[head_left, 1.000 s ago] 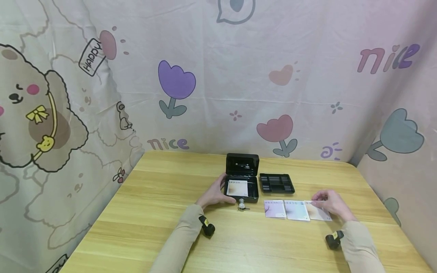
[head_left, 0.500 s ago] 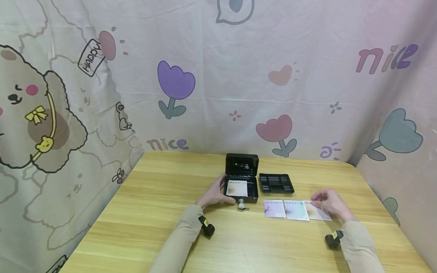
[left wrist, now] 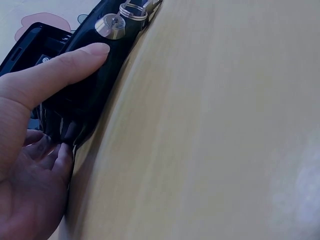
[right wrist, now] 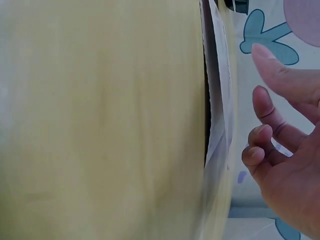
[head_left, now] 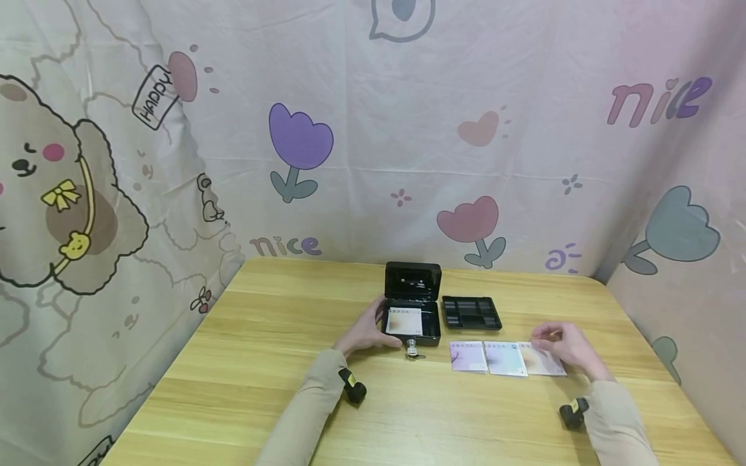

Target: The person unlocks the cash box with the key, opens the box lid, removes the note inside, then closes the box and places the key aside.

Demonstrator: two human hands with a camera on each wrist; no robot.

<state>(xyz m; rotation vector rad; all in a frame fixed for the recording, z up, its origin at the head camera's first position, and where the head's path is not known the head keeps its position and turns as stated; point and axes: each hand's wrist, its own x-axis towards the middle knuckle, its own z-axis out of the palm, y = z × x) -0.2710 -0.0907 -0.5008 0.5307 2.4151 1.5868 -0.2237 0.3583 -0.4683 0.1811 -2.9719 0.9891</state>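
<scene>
An opened black cash box (head_left: 431, 320) stands on the table, its lid (head_left: 413, 282) raised, with a cream-and-orange printed paper note (head_left: 405, 321) inside. My left hand (head_left: 365, 330) grips its front left corner, thumb on the front wall beside the lock (left wrist: 110, 26) and fingers at the left side. To the right, a purple note (head_left: 468, 357), a blue note (head_left: 506, 360) and an orange note (head_left: 543, 362) lie in a row. My right hand (head_left: 571, 351) is over the orange one, fingers loosely bent; in the right wrist view they hold nothing and stand apart from the paper edges (right wrist: 220, 95).
A black compartment tray (head_left: 472, 313) lies right of the box, behind the notes. Small keys on a ring (head_left: 414, 355) hang from the lock at the front. A printed cloth (head_left: 373, 162) hangs behind the wooden table (head_left: 280, 310).
My right hand has lifted slightly from the orange note and shifted a little to the right, showing more of that note. The left hand stays at the cash box.
</scene>
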